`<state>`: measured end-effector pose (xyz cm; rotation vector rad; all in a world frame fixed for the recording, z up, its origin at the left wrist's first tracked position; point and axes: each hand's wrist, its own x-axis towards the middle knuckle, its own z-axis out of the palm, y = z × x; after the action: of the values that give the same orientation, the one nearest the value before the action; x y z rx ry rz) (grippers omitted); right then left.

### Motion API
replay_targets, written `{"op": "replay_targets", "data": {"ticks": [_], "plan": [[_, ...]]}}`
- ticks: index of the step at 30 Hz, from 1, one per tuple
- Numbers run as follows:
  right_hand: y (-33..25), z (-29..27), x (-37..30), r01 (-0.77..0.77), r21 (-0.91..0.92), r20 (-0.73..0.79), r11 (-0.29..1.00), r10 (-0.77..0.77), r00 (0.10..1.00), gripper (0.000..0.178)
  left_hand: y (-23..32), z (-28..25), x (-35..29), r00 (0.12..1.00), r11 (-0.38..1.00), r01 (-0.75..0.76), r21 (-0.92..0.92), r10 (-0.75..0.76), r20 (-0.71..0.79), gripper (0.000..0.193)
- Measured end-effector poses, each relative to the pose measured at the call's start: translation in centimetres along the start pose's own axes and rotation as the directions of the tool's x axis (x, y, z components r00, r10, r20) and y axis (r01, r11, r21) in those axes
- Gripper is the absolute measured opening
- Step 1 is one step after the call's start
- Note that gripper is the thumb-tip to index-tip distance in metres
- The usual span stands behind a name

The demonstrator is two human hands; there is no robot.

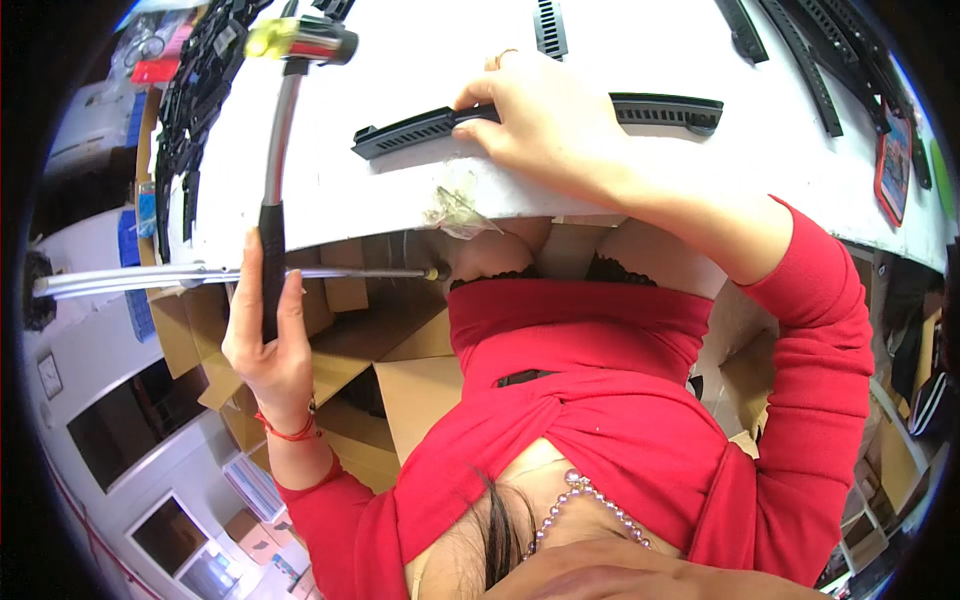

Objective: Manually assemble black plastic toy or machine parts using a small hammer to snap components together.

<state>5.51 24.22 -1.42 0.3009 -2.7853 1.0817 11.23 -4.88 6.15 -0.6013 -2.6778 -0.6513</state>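
My left hand (pixel 268 365) is closed around the black grip of a mallet (pixel 282 150). The mallet stands nearly upright in the picture, with a metal shaft and a head that is clear yellow at one end and dark at the other. My right hand (pixel 550 125) is closed on a long black slotted plastic strip (pixel 665 110), which lies across the white table near its front edge. Thumb and fingers pinch the strip around its middle, and the hand hides part of it. The mallet head is to the left of the strip, apart from it.
More black strips lie on the white table (pixel 400 60): one slotted strip (pixel 549 28) at the far middle, several at the right, and a dark pile (pixel 205 80) at the left. A crumpled clear plastic bag (pixel 460 208) hangs at the front edge. Cardboard boxes (pixel 415 400) stand below.
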Motion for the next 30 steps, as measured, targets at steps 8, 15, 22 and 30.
{"op": "replay_targets", "data": {"ticks": [8,15,22,30], "plan": [[0.4,0.5,0.1,0.016,-0.046,-0.031,0.999,-0.017,0.999,0.027,0.8,-0.1,0.0,0.999,0.997,-0.017,-0.073,0.020,0.044,0.044],[0.4,0.4,0.1,0.028,-0.071,-0.028,0.997,-0.030,0.999,0.026,0.5,0.1,0.0,0.945,0.941,0.245,-0.233,-0.178,0.274,0.046],[1.0,-3.9,0.6,0.059,0.002,-0.163,0.998,-0.058,0.985,0.023,-6.5,3.8,4.8,0.990,0.988,0.109,-0.111,-0.118,-0.078,0.043],[19.3,-22.5,9.7,-0.456,-0.604,-0.720,0.653,-0.204,0.663,0.021,-10.3,8.8,6.6,0.966,0.942,0.176,0.284,-0.109,-0.237,0.044]]}}
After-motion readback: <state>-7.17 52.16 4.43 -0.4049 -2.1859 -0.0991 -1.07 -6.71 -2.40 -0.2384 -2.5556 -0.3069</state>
